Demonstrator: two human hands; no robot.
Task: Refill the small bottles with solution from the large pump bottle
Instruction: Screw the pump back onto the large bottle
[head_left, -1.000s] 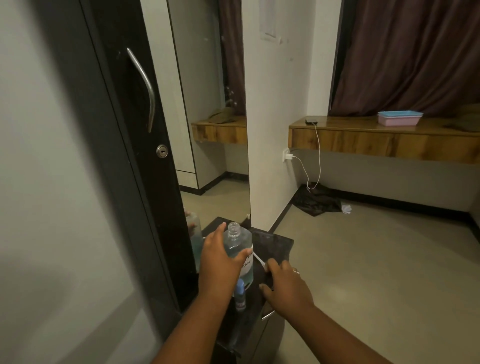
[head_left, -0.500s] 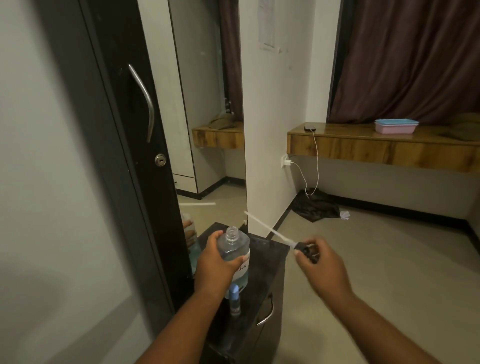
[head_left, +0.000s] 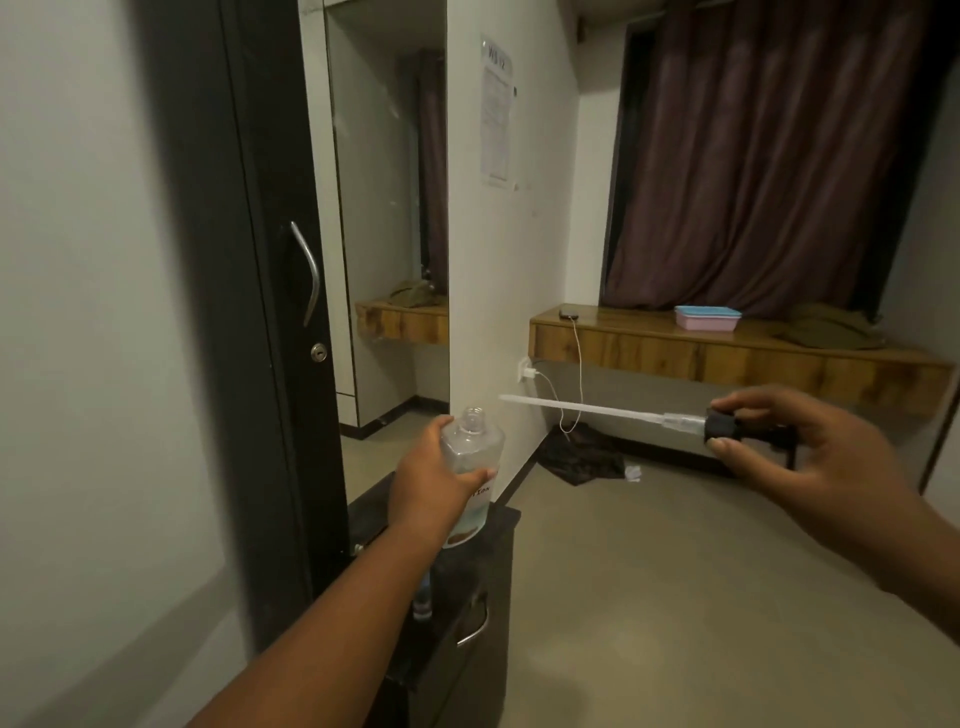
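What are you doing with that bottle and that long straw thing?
A person is refilling bottles. The left hand grips the large bottle, lifted and tilted above the dark cabinet, with its mouth open. The right hand holds the pump out to the side, its long white tube pointing toward the bottle but outside it. A small bottle with a blue top stands on the cabinet, partly hidden behind the left arm. No pouring shows yet.

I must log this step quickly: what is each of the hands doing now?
Left hand: closed around the large clear bottle, whose neck is open.
Right hand: pinching the black pump head, with its dip tube out of the bottle.
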